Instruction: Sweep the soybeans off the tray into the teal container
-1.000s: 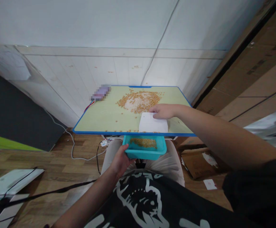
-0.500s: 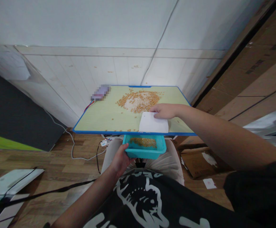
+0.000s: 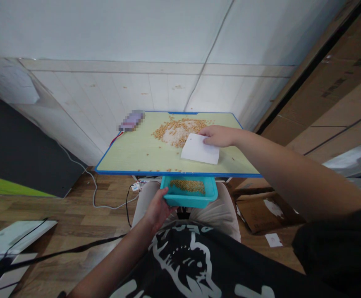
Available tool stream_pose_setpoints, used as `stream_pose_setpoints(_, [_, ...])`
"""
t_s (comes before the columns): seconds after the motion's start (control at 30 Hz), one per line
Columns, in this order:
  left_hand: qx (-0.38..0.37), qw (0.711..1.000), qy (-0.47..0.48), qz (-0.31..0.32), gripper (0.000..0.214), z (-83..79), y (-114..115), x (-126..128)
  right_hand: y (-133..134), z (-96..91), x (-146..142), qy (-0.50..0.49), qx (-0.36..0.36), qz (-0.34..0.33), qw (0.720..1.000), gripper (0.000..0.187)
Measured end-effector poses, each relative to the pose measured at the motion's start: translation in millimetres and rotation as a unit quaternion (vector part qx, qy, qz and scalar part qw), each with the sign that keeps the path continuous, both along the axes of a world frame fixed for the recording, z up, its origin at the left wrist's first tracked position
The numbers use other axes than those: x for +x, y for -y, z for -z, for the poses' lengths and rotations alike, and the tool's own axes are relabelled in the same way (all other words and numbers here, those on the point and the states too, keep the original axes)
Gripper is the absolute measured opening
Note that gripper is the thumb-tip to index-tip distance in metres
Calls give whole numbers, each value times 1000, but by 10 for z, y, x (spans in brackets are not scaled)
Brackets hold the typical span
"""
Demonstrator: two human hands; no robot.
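The left hand (image 3: 157, 209) gripped the left edge of a teal tray (image 3: 189, 200), holding it just below the near edge of the table (image 3: 130, 155) with beans inside. On the tabletop, the bean pile (image 3: 178, 131) lay just beside a white card (image 3: 200, 151), which the right hand (image 3: 219, 135) pinched by its far corner.

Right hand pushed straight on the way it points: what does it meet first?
Most likely the bean pile: the right hand, holding a white card, points left at the pile's near edge. Depth is unclear.
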State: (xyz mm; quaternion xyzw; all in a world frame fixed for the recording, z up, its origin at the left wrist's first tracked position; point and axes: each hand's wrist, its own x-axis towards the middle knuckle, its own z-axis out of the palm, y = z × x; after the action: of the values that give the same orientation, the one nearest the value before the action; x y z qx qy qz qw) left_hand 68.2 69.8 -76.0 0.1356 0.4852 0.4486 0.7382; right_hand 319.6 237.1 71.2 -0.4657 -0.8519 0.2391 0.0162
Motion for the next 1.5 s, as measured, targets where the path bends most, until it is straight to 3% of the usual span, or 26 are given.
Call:
stream_pose_setpoints(0.23, [-9,1000,3,3,42,4,0,-16,2,157,-222,43,25,-33,998,29])
stream_pose_setpoints(0.37, [-9,1000,3,5,43,-8,7,-15,81,147,-297,39,1,-73,997,29])
stream_pose_setpoints(0.6, [4,1000,4,-1,48,-8,20,-9,147,124,-230,24,-5,-85,996,28])
stream_pose_setpoints(0.87, [3,1000,4,1,45,2,23,-24,216,122,-130,5,-32,-75,997,27])
stream_pose_setpoints(1.17, [15,1000,5,14,41,31,37,-67,137,13,-15,-7,13,-19,1000,26])
stream_pose_setpoints(1.33, [52,999,-2,9,36,73,83,-172,123,2,-56,11,39,-27,999,23])
stream_pose_setpoints(1.5, [30,999,1,-15,43,75,143,-317,68,48,-205,17,49,-32,998,28])
